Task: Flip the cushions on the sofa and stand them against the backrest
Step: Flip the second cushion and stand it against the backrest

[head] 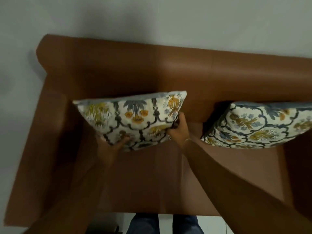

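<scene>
A floral cushion point(133, 117), white with blue and yellow flowers, is held above the left seat of the brown sofa point(152, 174), tilted with its top edge near the backrest point(185, 70). My left hand point(109, 149) grips its lower left corner from below. My right hand point(179, 130) grips its lower right edge. A second floral cushion point(258, 125) leans against the backrest on the right seat, untouched.
The sofa's left armrest point(38, 141) runs along the left side, and a pale wall point(152, 19) rises behind the backrest. My legs in dark trousers point(162, 223) stand on a light floor at the sofa's front edge.
</scene>
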